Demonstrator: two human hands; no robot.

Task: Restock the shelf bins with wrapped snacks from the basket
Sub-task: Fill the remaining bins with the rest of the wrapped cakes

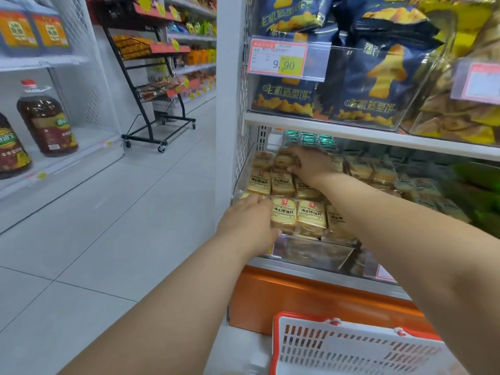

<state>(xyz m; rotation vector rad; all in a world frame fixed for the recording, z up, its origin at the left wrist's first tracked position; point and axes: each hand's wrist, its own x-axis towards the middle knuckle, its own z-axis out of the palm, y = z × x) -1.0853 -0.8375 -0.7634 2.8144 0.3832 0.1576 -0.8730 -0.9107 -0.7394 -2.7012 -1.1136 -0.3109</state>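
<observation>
Rows of yellow wrapped snacks fill a clear shelf bin on the lower shelf. My left hand lies at the bin's front left corner, with its fingers resting on the front-row packets and its thumb beside one. My right hand reaches deep into the bin and its fingers curl round a wrapped snack in the back row. The white basket with a red rim stands below at the bottom right; its contents are hidden.
Dark blue snack bags and a price tag fill the shelf above. An orange base panel runs under the bin. A black wheeled rack stands in the aisle, with oil bottles on the left shelves.
</observation>
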